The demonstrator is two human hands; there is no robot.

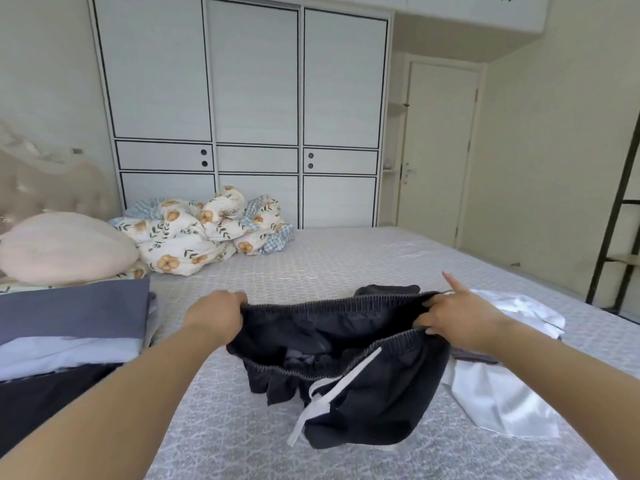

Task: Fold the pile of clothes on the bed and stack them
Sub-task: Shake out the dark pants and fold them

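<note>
Dark grey shorts (363, 382) with an elastic waistband and a white drawstring hang stretched between my hands above the grey patterned bed (311, 265). My left hand (218, 315) grips the far waistband at its left end. My right hand (453, 315) pinches the waistband at its right end, with the index finger pointing up and away. A shiny white garment (502, 396) lies crumpled on the bed under and beside my right forearm. At the left edge sits a stack of folded clothes (69, 327) in slate blue, pale blue and black.
A floral duvet (207, 230) is bunched at the far side of the bed beside a pink pillow (62, 251) and padded headboard. White wardrobes (249, 98) line the far wall. A door (440, 150) and a black ladder frame (620, 209) stand on the right.
</note>
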